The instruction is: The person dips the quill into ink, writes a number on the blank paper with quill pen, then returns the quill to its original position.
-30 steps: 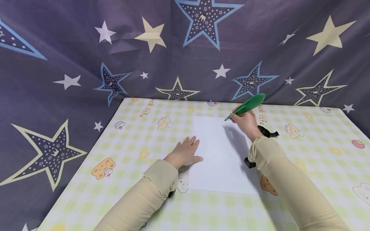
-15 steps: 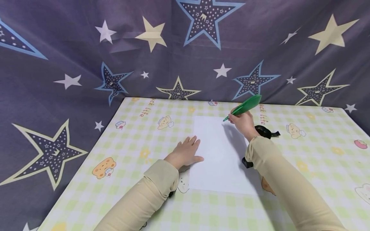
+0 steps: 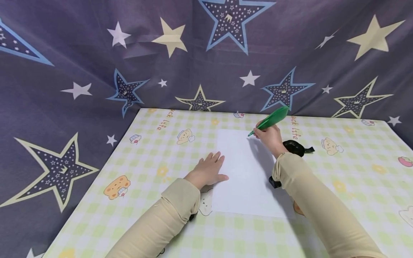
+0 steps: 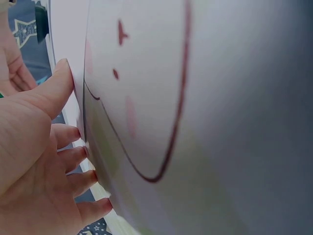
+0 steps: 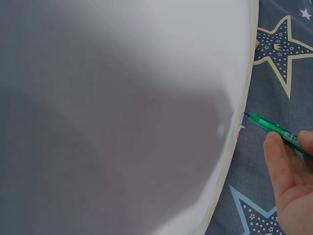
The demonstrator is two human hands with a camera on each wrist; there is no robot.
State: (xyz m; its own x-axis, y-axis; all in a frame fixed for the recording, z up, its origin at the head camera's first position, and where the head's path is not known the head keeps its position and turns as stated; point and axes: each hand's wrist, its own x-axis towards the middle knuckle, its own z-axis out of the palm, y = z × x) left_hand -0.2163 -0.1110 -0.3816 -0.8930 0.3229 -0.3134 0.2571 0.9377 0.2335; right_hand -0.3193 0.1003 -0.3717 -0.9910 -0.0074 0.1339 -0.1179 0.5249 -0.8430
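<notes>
A blank white sheet of paper (image 3: 245, 172) lies on the checked table cover (image 3: 161, 150). My left hand (image 3: 209, 168) rests flat on the sheet's left edge with fingers straight. My right hand (image 3: 269, 138) grips a green feather-shaped pen (image 3: 269, 120), its tip at the sheet's far right part. In the right wrist view the green pen (image 5: 274, 128) points at the paper's far edge, with my fingers (image 5: 281, 171) curled round it. The left wrist view shows my left fingers (image 4: 73, 156) against the paper edge.
A small black object (image 3: 295, 147) lies on the table just right of my right hand. A dark starry cloth (image 3: 206, 53) hangs behind and along the left side. The table cover carries bear prints (image 3: 117, 186).
My right hand and the green pen have shifted slightly left along the sheet's far part. The left hand has stayed in place.
</notes>
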